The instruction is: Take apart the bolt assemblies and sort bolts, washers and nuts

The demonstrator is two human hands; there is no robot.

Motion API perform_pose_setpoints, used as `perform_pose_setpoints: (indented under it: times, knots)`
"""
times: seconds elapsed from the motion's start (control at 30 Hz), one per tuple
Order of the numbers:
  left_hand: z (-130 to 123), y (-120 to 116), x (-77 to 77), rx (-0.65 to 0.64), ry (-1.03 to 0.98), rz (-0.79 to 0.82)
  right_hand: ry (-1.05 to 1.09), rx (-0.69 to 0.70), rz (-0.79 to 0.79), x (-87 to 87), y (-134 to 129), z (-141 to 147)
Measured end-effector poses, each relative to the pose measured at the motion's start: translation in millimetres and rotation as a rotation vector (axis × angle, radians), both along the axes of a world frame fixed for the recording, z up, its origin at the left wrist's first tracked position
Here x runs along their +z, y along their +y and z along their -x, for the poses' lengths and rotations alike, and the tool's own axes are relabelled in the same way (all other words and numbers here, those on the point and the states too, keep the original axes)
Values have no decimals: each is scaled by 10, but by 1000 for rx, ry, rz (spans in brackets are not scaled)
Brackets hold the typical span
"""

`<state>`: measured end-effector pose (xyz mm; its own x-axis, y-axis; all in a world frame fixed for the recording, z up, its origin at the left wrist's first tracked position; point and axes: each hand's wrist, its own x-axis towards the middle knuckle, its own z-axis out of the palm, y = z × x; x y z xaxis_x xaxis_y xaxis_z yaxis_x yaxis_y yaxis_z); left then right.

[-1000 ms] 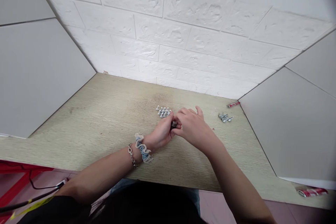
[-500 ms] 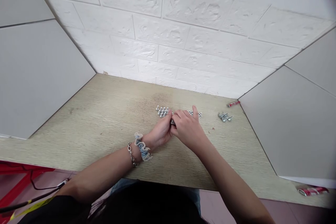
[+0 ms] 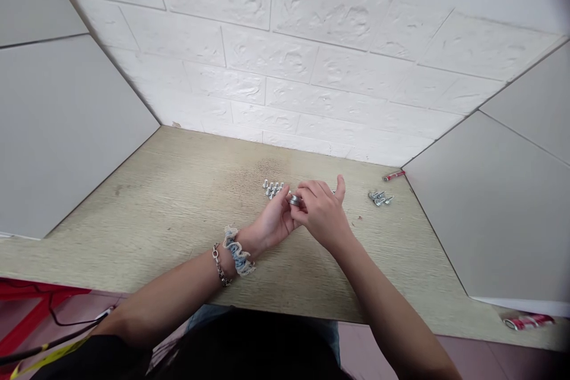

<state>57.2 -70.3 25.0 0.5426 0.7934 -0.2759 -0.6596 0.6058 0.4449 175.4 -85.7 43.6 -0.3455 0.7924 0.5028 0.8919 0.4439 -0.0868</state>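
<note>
A small stack of silver ring-shaped metal pieces [image 3: 294, 200], like washers, is pinched in the fingertips of my right hand [image 3: 323, 214]. My left hand [image 3: 272, 221] lies just beside it, palm turned up and cupped, its thumb raised apart from the fingers. Some of the left fingertips are hidden behind the right hand, so their contact with the stack is unclear. Beyond my left thumb, several silver bolts [image 3: 272, 188] stand in a close group on the wooden table [image 3: 187, 190]. A few small metal pieces are mostly covered by my right hand.
A loose pile of silver screws [image 3: 380, 198] lies at the right, near a red tube-shaped object [image 3: 393, 176]. Another red cylinder [image 3: 529, 322] rests by the front right edge. Grey panels [image 3: 80, 130] flank the table, and a white brick-patterned wall [image 3: 285, 59] closes the back.
My hands have drawn slightly apart, showing more of the metal stack and the left palm. The right hand has shifted a little right, covering more of the small pieces behind it.
</note>
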Motion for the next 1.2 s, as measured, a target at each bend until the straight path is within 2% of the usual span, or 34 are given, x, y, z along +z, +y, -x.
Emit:
perform_pose_setpoints:
  times: [0.13,0.33,0.53,0.73,0.87,1.0,1.2]
  knots:
    - [-21,-25,30,27,8,-11,19,-75,-23,-10,5,14]
    - [-37,-19,22,86,31,-36,53,-92,-38,-36,2,35]
    - [-21,-5,4,61,45,-79,93,-93,-52,-23,-10,40]
    - [-9,-13,14,60,6,-44,78,-105,-61,-1,-25,30]
    - [-18,-39,31,79,-24,-123,88,-130,-86,5,-29,21]
    - [-35,-57,42,105,-8,-208,102,-136,-162,-20,-19,23]
    - [-69,-88,49,188,47,-217,143,-124,-358,-118,33,53]
